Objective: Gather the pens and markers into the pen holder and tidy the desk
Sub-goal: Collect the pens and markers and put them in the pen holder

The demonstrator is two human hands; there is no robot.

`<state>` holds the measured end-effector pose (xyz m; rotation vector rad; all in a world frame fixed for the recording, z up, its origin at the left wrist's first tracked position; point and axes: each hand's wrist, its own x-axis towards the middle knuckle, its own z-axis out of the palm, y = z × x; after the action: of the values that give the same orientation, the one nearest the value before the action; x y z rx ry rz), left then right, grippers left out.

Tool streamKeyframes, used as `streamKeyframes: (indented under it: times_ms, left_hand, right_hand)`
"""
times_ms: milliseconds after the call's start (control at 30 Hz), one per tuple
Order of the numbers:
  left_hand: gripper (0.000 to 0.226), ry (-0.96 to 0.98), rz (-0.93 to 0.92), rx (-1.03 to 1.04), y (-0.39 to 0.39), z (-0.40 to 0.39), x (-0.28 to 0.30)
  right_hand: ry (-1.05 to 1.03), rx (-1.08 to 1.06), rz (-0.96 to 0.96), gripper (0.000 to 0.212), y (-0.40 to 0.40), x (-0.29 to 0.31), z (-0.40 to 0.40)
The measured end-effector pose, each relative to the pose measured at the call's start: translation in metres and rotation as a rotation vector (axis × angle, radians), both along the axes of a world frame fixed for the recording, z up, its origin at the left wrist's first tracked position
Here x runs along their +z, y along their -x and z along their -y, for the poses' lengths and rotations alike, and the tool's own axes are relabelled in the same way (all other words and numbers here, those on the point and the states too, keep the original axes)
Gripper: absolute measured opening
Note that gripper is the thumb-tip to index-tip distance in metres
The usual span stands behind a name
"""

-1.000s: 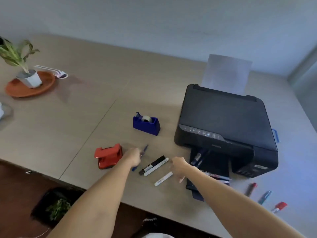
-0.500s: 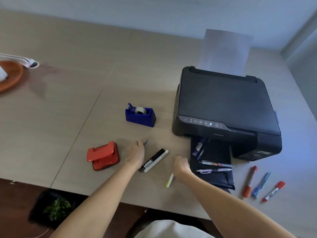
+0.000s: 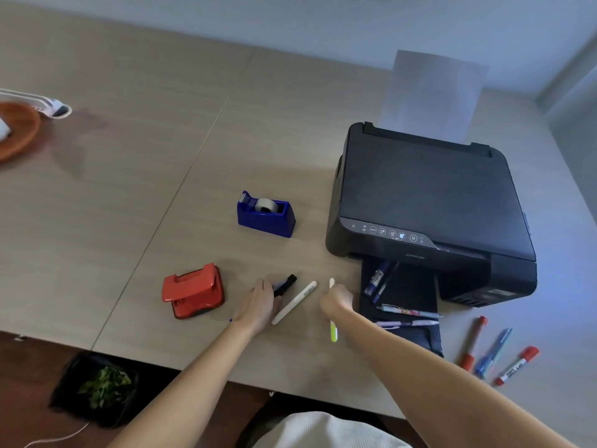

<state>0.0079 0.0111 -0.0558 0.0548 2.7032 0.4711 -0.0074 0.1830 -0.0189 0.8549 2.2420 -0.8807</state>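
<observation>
My left hand point(image 3: 263, 302) is closed around a black marker point(image 3: 286, 283) and a blue pen near the desk's front edge. A white marker point(image 3: 294, 302) lies loose on the desk just right of that hand. My right hand point(image 3: 336, 299) grips a white pen with a yellow-green end point(image 3: 333, 333), held nearly upright in the view. Several pens point(image 3: 405, 313) rest on the printer's black output tray point(image 3: 400, 286). Three markers, red point(image 3: 472, 342), blue point(image 3: 493, 352) and red-capped white point(image 3: 517, 365), lie at the right. No pen holder is in view.
A black printer point(image 3: 426, 202) with a sheet of paper stands at the right. A blue tape dispenser point(image 3: 265, 215) and a red hole punch point(image 3: 193, 289) sit left of the pens. An orange saucer point(image 3: 17, 130) is at the far left edge.
My left hand has picked up the black marker together with the blue pen. My right hand has taken the white pen off the desk and turned it more upright. The view shifted right.
</observation>
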Motion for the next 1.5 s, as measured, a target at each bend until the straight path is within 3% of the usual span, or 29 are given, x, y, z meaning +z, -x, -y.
streamKeyframes:
  times_ms: [133,267,400,467,600,800,867,967,1100,1200,1333,1467,1500]
  left_hand:
    - [0.028,-0.326,0.053,0.299,-0.004,0.007,0.007]
    - [0.026,-0.683,0.23,0.575,-0.006,0.018,0.019]
    - [0.02,-1.107,0.352,0.862,-0.005,0.031,0.05]
    - [0.025,-1.205,0.359,0.885,-0.002,0.037,0.067]
    - [0.034,-1.367,0.39,0.831,0.017,0.025,0.107]
    - [0.03,-1.64,0.455,0.624,0.071,-0.071,0.176]
    - [0.031,-1.665,0.465,0.539,0.085,-0.12,0.198]
    - [0.03,-1.649,0.429,0.45,0.095,-0.201,0.223]
    - [0.023,-1.567,0.441,0.321,0.102,-0.307,0.237]
    - [0.014,-1.455,0.374,0.276,0.106,-0.386,0.229]
    - [0.023,-1.274,0.204,0.302,0.116,-0.458,0.21]
    - [0.03,-1.026,0.041,0.254,0.132,-0.501,0.188]
    - [0.028,-0.97,0.013,0.247,0.138,-0.51,0.182]
  right_hand:
    - [0.049,-0.007,-0.029,0.037,0.004,-0.006,0.021]
    - [-0.073,0.164,-0.072,0.03,0.006,-0.011,0.033]
    - [-0.149,0.374,-0.065,0.039,0.011,-0.01,0.036]
    - [-0.113,0.467,-0.086,0.037,0.013,0.004,0.033]
    - [0.181,0.51,-0.3,0.02,0.009,0.054,0.01]
    - [0.143,0.54,-0.744,0.021,-0.001,0.169,-0.098]
    - [0.091,0.464,-0.847,0.024,-0.002,0.198,-0.153]
    - [0.03,0.189,-0.906,0.02,0.001,0.218,-0.241]
    - [0.301,-0.339,-0.982,0.017,0.009,0.207,-0.358]
    - [0.449,-0.538,-0.986,0.017,0.016,0.183,-0.426]
    - [0.556,-0.679,-0.929,0.014,0.043,0.139,-0.46]
    - [0.497,-0.658,-0.818,0.001,0.078,0.091,-0.464]
    - [0.432,-0.63,-0.78,0.005,0.085,0.083,-0.465]
